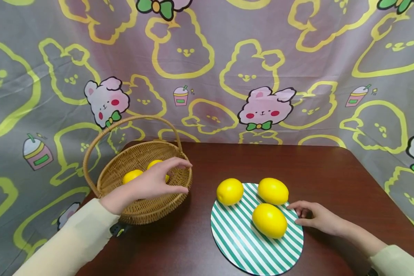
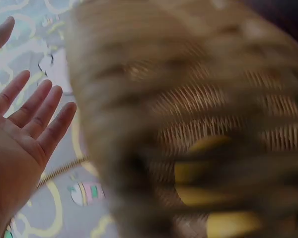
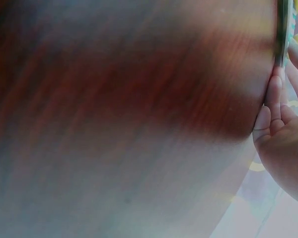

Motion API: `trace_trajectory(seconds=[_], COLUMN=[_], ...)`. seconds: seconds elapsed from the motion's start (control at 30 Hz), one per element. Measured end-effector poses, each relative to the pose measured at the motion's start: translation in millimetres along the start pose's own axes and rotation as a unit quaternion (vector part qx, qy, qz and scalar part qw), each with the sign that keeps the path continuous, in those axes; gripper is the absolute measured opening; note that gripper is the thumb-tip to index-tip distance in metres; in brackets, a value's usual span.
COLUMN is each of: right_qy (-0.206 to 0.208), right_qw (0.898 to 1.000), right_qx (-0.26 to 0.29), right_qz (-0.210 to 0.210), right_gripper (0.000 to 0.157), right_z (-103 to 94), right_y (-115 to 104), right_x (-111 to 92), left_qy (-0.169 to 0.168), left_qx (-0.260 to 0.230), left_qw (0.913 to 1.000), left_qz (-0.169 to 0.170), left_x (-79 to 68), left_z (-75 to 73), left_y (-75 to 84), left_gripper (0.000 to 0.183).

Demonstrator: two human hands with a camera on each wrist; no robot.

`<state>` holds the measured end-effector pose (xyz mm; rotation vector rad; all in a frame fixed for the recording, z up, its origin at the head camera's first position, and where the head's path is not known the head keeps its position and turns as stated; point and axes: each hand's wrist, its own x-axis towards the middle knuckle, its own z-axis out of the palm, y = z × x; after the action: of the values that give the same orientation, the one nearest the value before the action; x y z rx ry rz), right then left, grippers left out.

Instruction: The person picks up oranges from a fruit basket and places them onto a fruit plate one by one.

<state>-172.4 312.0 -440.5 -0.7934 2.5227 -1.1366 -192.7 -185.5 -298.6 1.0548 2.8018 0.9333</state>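
Mid-transfer step, I'd guess: lemons betw. the wicker basket (image 1: 151, 215) and the striped plate (image 1: 239, 239), tho can't tell from here which way they're going. My L hand (image 1: 156, 179) has nothing in it, fingers straight & thumb spread wide; head view has it across the basket's R side, exact height unclear. My R hand (image 1: 315, 217) is at the plate's R rim, fingertips touching; can't tell if it's pinching or just resting there. Three lemons on the plate: one at the L rim (image 1: 230, 191), one at the far R rim (image 1: 273, 191), one nearer me (image 1: 269, 220). At least 2 more in the basket, e.g. (image 1: 132, 176), part-hidden by my L hand. Next move prob. calls for keeping L fingers clear of the handle (image 1: 134, 118) & the plate steady on the worktop (image 1: 331, 180), since round fruit may roll. No brands or legible txt; backdrop cloth (image 1: 201, 61) has only cartoon rabbits & drink cups (image 1: 181, 96), their green labels unreadable.
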Motion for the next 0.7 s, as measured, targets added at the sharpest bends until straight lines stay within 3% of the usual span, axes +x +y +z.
trace_trajectory(seconds=[0.13,0.43,0.7], right_qy=[0.002,0.001,0.000], right_qw=[1.000,1.000,1.000], right_qx=[-0.003,-0.001,-0.002], right_qz=[0.001,-0.005,-0.005], right_gripper=[0.039,0.038,0.038], right_z=[-0.8,0.2,0.9], right_y=[0.0,-1.5,-0.5], right_x=[0.8,-0.4,-0.4], left_qy=[0.021,0.027,0.031], left_qx=[0.003,-0.005,0.005], left_qw=[0.9997,0.9974,0.9936], left_qz=[-0.014,-0.067,-0.109], left_x=[-4.5,-10.8,-12.1], left_z=[-7.2,-16.3,-20.7], left_y=[-15.7,-48.5,-66.0], left_gripper=[0.063,0.065,0.070])
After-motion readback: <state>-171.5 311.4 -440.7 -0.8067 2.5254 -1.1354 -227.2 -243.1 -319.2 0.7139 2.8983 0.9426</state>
